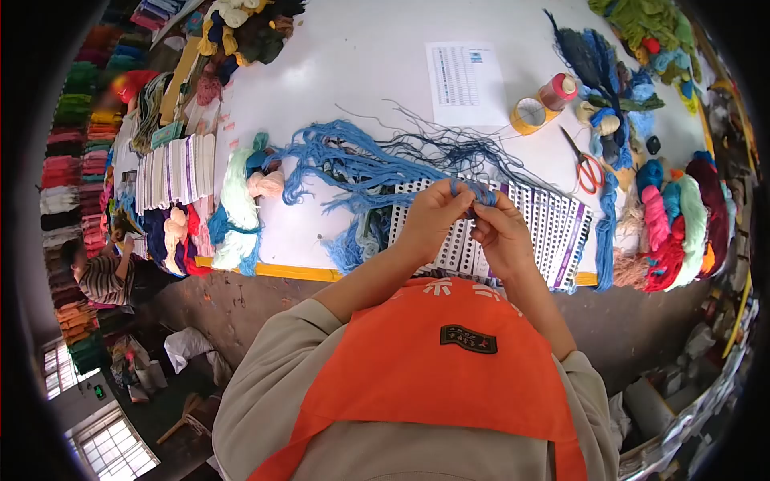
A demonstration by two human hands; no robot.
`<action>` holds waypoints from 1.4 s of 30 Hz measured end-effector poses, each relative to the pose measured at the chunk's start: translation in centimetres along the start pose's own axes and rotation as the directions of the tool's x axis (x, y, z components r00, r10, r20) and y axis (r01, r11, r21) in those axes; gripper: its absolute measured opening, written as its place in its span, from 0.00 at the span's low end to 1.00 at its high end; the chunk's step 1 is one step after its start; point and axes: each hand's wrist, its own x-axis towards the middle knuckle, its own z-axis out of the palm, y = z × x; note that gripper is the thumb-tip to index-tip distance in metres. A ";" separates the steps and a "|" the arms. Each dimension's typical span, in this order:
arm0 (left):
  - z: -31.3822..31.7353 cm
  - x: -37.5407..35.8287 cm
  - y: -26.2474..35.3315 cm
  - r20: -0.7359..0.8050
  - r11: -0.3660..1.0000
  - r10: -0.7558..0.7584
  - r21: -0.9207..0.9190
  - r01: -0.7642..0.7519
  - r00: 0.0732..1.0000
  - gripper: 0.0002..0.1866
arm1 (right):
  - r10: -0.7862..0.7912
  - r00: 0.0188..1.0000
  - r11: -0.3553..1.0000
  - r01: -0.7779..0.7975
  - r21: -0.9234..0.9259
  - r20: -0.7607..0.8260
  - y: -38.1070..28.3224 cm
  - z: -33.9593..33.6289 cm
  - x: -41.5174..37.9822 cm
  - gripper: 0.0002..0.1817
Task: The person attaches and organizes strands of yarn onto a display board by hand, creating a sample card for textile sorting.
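My left hand [434, 219] and my right hand [504, 233] are close together over the front of the table, fingers pinched on a hank of blue yarn [476, 192]. Its long loose strands [345, 152] trail leftward across the white surface. Below my hands lie white punched cards [553, 232] with rows of holes and purple strips, partly hidden by my hands and forearms. Dark blue threads [481, 152] spread in a tangle just behind the hank. How my fingertips grip the strands is too small to make out.
Red-handled scissors [590, 174] lie to the right, near a roll of tape [528, 117] and a red thread cone [557, 91]. A printed sheet [465, 84] lies behind. Coloured yarn skeins [674, 216] flank both sides. Another person [104, 272] is at far left.
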 end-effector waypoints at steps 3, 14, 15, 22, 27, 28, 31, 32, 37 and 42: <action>1.0 -0.1 -0.4 0.009 0.999 -0.014 -0.040 0.014 1.000 0.05 | 0.028 1.000 0.999 -0.027 0.022 -0.006 -0.6 -0.6 -0.5 0.01; 0.5 1.2 0.7 -0.039 0.987 0.009 0.163 -0.003 0.999 0.07 | 0.014 1.000 0.996 -0.016 -0.088 -0.019 -0.2 -0.3 1.7 0.02; 0.3 1.4 0.5 -0.043 0.987 0.010 0.162 -0.003 0.999 0.07 | 0.017 1.000 0.996 -0.019 -0.090 -0.018 -0.3 -0.4 1.9 0.02; 0.0 2.0 0.8 -0.173 0.989 0.027 0.148 -0.001 0.985 0.08 | 0.059 0.998 0.989 -0.059 -0.134 -0.001 -0.4 -0.2 3.0 0.04; -1.4 2.4 0.9 -0.099 0.981 0.004 0.193 0.015 0.995 0.08 | 0.027 0.999 0.947 -0.041 -0.317 -0.046 -0.1 0.7 3.8 0.07; -1.2 2.4 1.1 -0.114 0.987 -0.005 0.159 0.024 0.993 0.08 | 0.031 0.999 0.947 -0.044 -0.318 -0.045 -0.1 0.6 3.9 0.07; -1.4 2.5 1.1 -0.114 0.993 0.002 0.119 0.011 0.994 0.07 | 0.042 0.999 0.940 -0.046 -0.339 -0.021 -0.2 0.7 4.3 0.07; -1.5 2.4 1.1 -0.093 0.993 0.018 0.116 -0.007 0.996 0.06 | 0.043 0.999 0.942 -0.050 -0.331 -0.029 -0.3 0.9 4.3 0.07; -1.8 2.5 1.3 -0.096 0.993 -0.016 0.116 0.027 0.995 0.06 | 0.050 0.998 0.962 -0.061 -0.265 -0.047 0.0 0.6 4.6 0.06; -1.1 2.6 1.7 -0.192 0.992 -0.027 0.113 0.049 0.981 0.08 | 0.116 0.993 0.993 -0.115 -0.032 0.035 -0.8 0.1 4.8 0.05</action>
